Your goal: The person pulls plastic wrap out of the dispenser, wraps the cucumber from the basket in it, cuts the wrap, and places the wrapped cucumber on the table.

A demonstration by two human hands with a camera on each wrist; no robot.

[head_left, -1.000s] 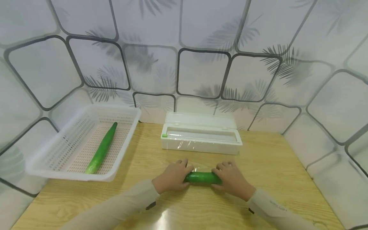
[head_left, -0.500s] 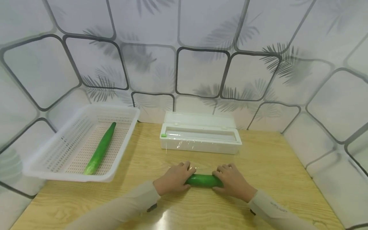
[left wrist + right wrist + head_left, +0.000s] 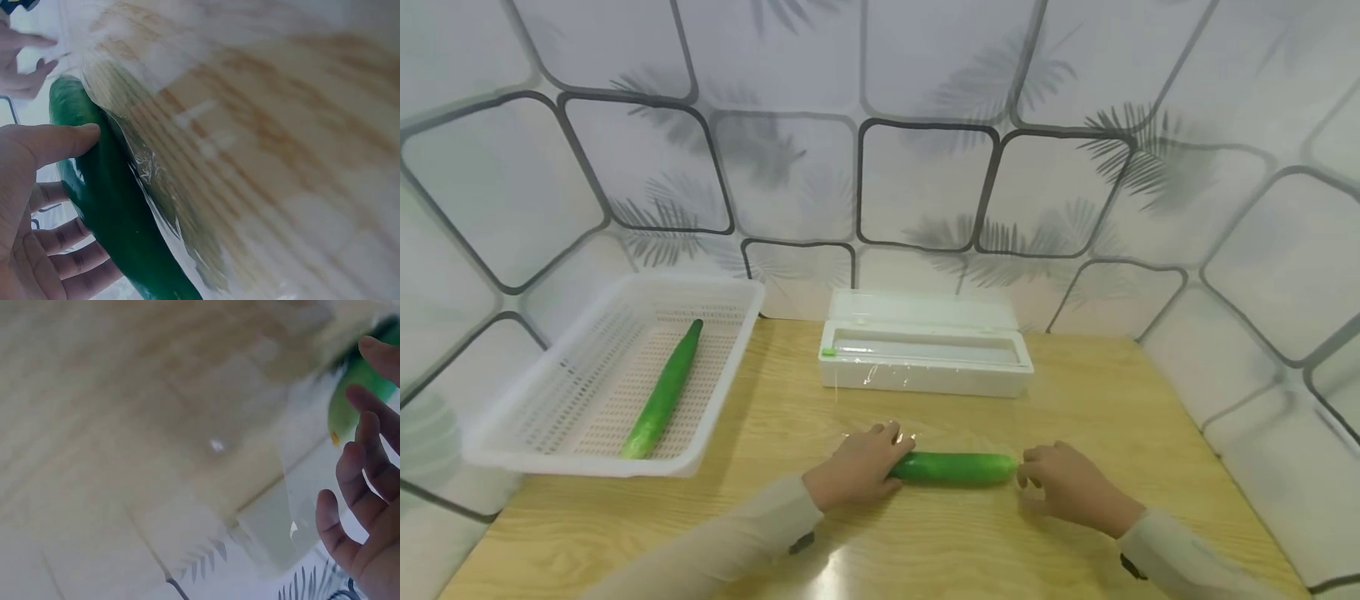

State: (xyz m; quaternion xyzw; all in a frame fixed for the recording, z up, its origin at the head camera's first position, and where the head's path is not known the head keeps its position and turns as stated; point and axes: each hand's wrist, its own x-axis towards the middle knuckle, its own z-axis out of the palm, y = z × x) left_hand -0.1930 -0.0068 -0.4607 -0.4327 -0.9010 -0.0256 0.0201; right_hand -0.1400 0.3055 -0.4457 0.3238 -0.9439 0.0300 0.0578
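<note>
A green cucumber (image 3: 961,468) lies crosswise on the wooden table in the head view. My left hand (image 3: 859,468) grips its left part; in the left wrist view the thumb lies over the cucumber (image 3: 115,200) and the fingers go round its other side. Clear plastic wrap (image 3: 153,169) lies along the cucumber and stretches toward the white wrap dispenser (image 3: 925,379) behind. Just off the cucumber's pale right end is my right hand (image 3: 1078,490), its fingers loosely bent. Nothing is pinched between those fingers (image 3: 353,481) in the right wrist view.
At the left, a white perforated basket (image 3: 748,333) holds another cucumber (image 3: 664,390). The dispenser's lid (image 3: 921,310) stands raised near the patterned wall (image 3: 925,187). A green slider (image 3: 828,352) sits at the dispenser's left end.
My right hand has let go of the cucumber and moved right, past its end, so the cucumber's right part now shows. The left hand keeps its grip, almost in place.
</note>
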